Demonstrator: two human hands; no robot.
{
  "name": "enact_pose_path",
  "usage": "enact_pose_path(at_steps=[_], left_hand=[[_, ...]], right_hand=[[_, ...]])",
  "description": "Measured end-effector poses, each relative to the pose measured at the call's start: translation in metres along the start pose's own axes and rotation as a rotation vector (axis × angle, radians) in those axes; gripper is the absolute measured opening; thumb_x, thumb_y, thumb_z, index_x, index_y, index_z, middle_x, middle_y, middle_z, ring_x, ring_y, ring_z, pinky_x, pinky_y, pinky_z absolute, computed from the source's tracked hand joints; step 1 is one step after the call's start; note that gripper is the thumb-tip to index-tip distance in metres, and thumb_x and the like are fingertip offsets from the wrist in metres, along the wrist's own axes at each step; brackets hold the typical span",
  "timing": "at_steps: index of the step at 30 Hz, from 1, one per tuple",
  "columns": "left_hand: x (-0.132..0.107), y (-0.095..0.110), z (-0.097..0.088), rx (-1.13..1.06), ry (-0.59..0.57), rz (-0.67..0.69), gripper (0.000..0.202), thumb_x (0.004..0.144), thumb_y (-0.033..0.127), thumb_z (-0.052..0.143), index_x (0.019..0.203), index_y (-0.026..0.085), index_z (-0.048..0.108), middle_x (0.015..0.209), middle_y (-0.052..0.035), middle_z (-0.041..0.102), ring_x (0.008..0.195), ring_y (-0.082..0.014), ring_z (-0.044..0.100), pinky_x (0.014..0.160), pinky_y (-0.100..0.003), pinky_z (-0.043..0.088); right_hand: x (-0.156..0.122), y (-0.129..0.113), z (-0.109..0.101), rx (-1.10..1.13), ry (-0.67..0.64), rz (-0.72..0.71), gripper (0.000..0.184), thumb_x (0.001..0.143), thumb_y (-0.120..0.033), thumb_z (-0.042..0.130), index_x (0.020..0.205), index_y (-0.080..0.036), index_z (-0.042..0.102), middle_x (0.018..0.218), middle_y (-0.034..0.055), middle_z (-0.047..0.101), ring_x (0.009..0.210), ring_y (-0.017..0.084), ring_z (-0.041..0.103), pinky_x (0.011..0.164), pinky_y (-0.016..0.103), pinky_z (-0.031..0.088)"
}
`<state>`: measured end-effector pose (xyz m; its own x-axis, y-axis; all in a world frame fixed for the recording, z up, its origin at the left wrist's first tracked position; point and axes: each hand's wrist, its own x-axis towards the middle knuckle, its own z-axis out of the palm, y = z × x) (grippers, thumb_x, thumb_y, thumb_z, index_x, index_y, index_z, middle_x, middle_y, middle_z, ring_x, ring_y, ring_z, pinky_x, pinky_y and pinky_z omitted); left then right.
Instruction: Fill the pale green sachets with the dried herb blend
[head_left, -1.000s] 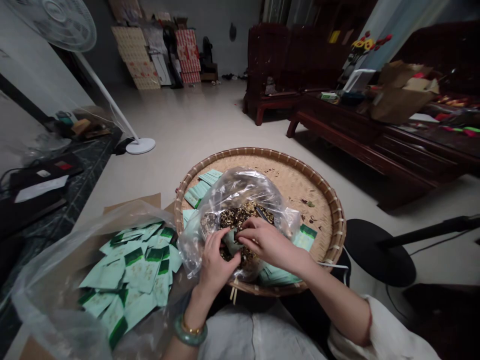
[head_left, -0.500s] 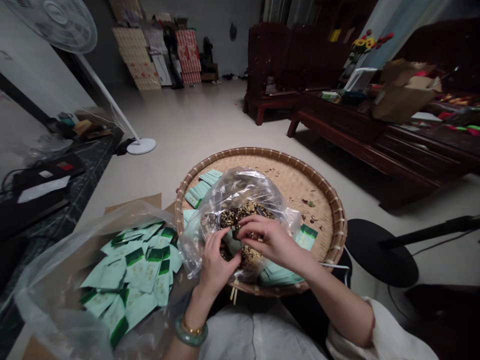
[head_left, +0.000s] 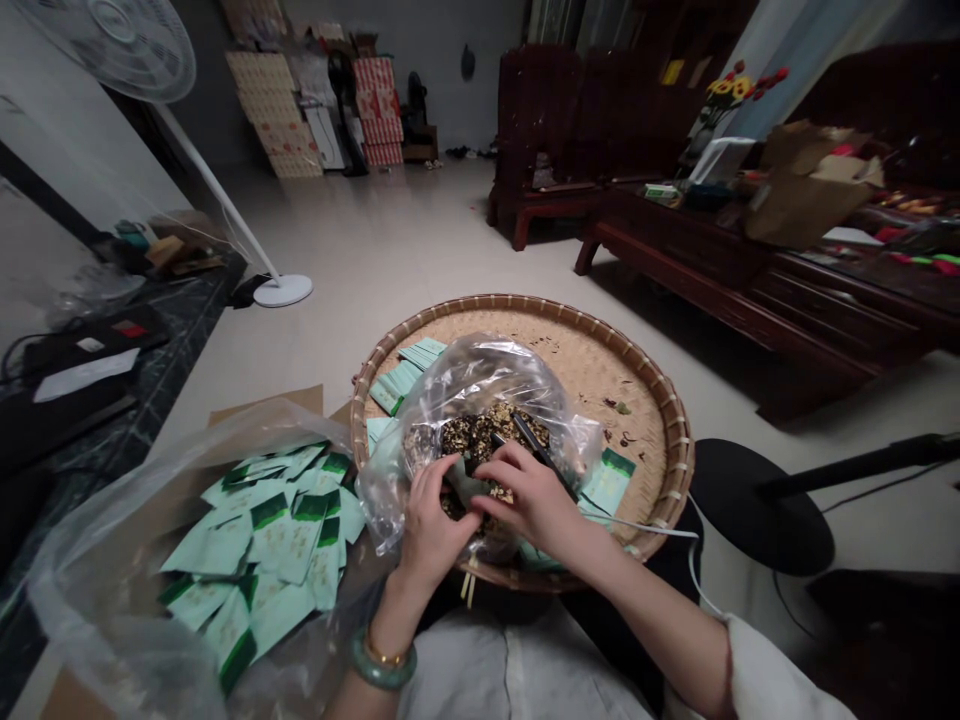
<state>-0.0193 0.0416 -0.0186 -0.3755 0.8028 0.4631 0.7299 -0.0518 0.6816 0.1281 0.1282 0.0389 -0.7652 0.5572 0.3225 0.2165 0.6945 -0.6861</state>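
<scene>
Pinching green packet [head_left: 466, 486] with left fingers [head_left: 430, 486], right fingers [head_left: 504, 471] partly covering it, grip unclear

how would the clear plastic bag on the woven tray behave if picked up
The clear plastic bag looks thin and wrinkled, so it would probably flop and crease. Its mouth seems open around loose bits, so they could shift or spill. Slumped on the woven tray, it probably won't roll.

Green bangle [head_left: 383, 676], pale sleeve [head_left: 776, 675]
</scene>
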Motion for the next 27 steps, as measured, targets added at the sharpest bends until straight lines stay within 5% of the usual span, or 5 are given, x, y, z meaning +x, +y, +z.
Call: enact_pose_path(at_steps=[6, 14, 20, 24, 27], left_hand=[[0.001, 0.002, 0.000, 0.010, 0.009, 0.009, 0.046, 0.071, 0.015, 0.065, 0.114, 0.020, 0.052, 0.107, -0.0085, 0.064, 0.100, -0.0256, 0.061, 0.086, -0.043, 0.052], [0.000, 0.002, -0.001, 0.018, 0.002, 0.024, 0.047, 0.071, 0.014, 0.065, 0.116, 0.019, 0.051, 0.108, -0.0097, 0.064, 0.101, -0.0261, 0.060, 0.085, -0.043, 0.052], [0.001, 0.001, 0.000, 0.035, 0.008, 0.031, 0.048, 0.069, 0.012, 0.064, 0.115, 0.019, 0.052, 0.107, -0.0088, 0.064, 0.101, -0.0259, 0.059, 0.088, -0.043, 0.050], [0.000, 0.000, 0.003, 0.032, 0.014, 0.034, 0.047, 0.070, 0.015, 0.066, 0.115, 0.018, 0.053, 0.107, -0.0103, 0.064, 0.102, -0.0272, 0.059, 0.090, -0.044, 0.049], [0.001, 0.000, 0.002, -0.001, 0.021, -0.007, 0.048, 0.068, 0.018, 0.070, 0.115, 0.019, 0.056, 0.106, -0.0102, 0.065, 0.102, -0.0276, 0.058, 0.090, -0.044, 0.048]], right_hand=[[0.005, 0.001, 0.000, 0.131, 0.143, -0.006, 0.013, 0.089, -0.026, 0.059, 0.091, -0.019, 0.070, 0.080, 0.0036, 0.060, 0.067, 0.013, 0.057, 0.062, 0.025, 0.048], [0.015, 0.000, -0.005, 0.108, 0.085, 0.117, 0.033, 0.086, -0.027, 0.062, 0.118, -0.019, 0.059, 0.105, 0.0091, 0.062, 0.076, 0.015, 0.059, 0.069, 0.029, 0.051], [0.018, 0.007, 0.004, 0.216, 0.144, 0.100, 0.011, 0.086, -0.021, 0.059, 0.087, -0.019, 0.070, 0.080, 0.0034, 0.069, 0.074, 0.015, 0.064, 0.066, 0.027, 0.050], [0.016, 0.005, 0.006, 0.103, 0.133, 0.086, 0.030, 0.080, -0.032, 0.069, 0.107, -0.018, 0.065, 0.091, 0.0070, 0.067, 0.080, 0.018, 0.063, 0.069, 0.029, 0.050], [0.015, 0.009, 0.008, 0.027, 0.082, 0.084, 0.018, 0.083, -0.026, 0.063, 0.099, -0.018, 0.068, 0.087, 0.0069, 0.068, 0.079, 0.019, 0.062, 0.071, 0.031, 0.050]])
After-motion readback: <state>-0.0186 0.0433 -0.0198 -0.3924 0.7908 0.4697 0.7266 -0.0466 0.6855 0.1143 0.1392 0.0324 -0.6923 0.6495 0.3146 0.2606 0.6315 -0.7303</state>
